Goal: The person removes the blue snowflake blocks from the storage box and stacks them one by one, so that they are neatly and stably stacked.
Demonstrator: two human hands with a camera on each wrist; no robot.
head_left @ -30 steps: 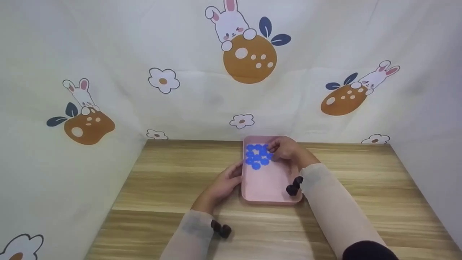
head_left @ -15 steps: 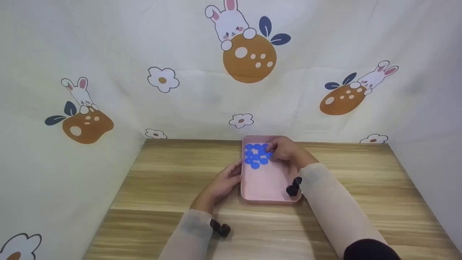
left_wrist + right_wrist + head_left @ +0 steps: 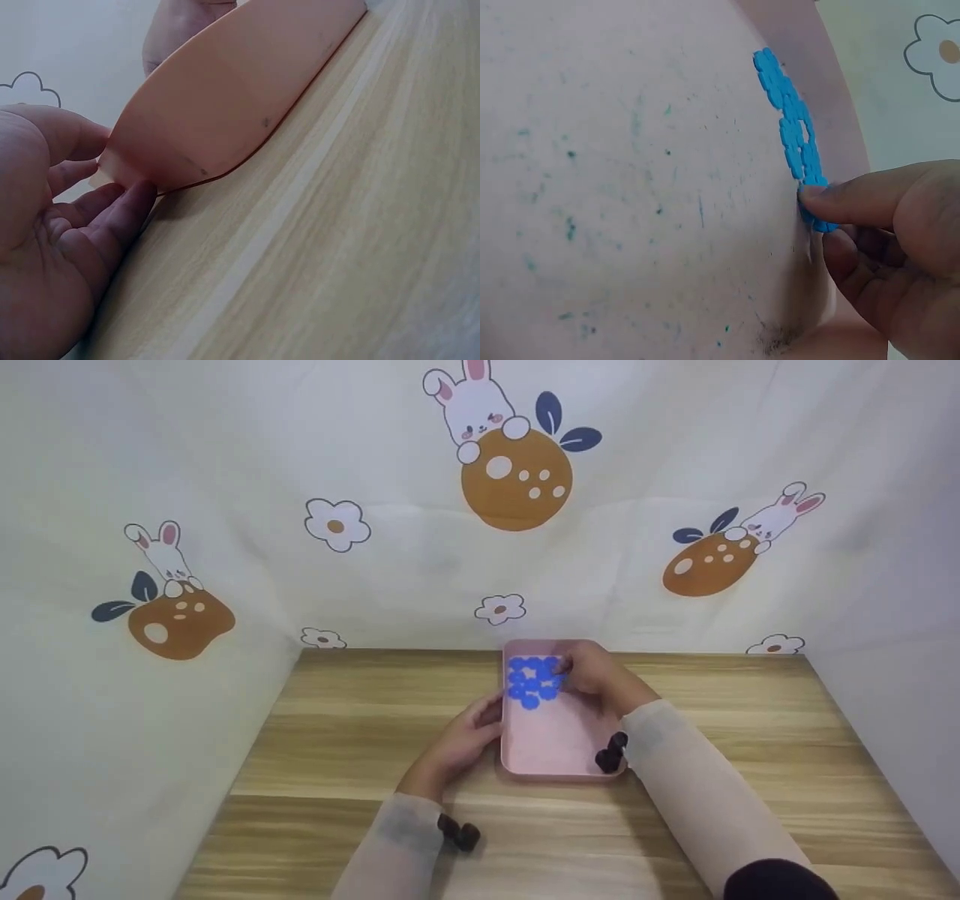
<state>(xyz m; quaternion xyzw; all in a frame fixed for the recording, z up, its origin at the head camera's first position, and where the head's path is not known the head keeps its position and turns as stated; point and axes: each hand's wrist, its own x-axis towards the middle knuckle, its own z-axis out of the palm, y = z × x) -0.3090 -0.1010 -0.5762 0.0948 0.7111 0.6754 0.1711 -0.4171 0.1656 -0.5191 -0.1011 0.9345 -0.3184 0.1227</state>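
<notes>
Flat blue snowflake-shaped pieces [image 3: 531,684] lie joined in a cluster at the far left of a pink tray [image 3: 559,744]. At the cluster's right edge my right hand [image 3: 600,671] pinches a blue piece. In the right wrist view, the thumb of the right hand [image 3: 900,240] presses on the near end of the blue cluster [image 3: 787,120], fingers curled beneath it; fingers and thumb hide part of that end. My left hand [image 3: 463,741] rests alongside the tray's left wall. The left wrist view has its relaxed fingers [image 3: 120,214] touching the outside of the tray [image 3: 225,90] near a corner.
The tray stands on a wood-grain table [image 3: 360,735], its far end close to the cloth backdrop [image 3: 405,570] printed with rabbits and flowers. Small dark specks mark the tray floor [image 3: 630,195]. Black camera mounts [image 3: 459,834] sit on both wrists.
The right hand's fingers have curled in closer around the cluster's right edge. The left hand stays beside the tray, and the view shifts only slightly.
</notes>
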